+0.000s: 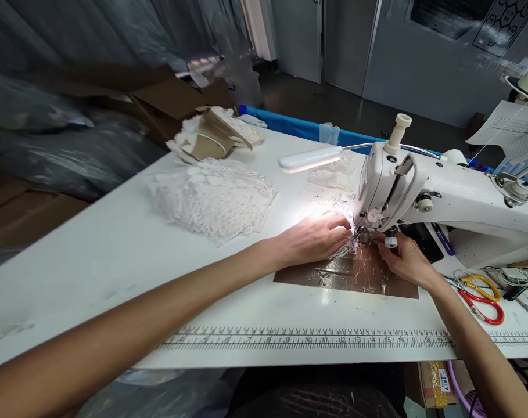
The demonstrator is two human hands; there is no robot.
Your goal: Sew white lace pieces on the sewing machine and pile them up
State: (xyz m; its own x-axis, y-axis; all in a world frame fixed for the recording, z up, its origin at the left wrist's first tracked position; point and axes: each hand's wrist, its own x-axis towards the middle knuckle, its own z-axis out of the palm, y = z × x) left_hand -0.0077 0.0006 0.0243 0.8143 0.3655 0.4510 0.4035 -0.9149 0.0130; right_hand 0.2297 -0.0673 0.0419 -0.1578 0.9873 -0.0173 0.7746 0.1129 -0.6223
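Observation:
My left hand (318,237) is on a piece of white lace (344,251) at the sewing machine's needle area, its fingers bent and closed on the cloth. The bright lamp washes out part of the lace behind it. To the right of the presser foot (363,235), my right hand (403,258) has its thumb and fingers drawn together; what they pinch is hidden. Both hands are close beside the white sewing machine (459,191). Beneath them lies a shiny brown plate (351,276), wrinkled on its surface.
A stack of white lace pieces (220,197) lies left on the white table (115,278). Behind it sits a lace bundle with brown card (211,136). Red-handled scissors (485,307) and yellow-handled scissors (484,284) lie right. A ruler strip (307,338) follows the front edge.

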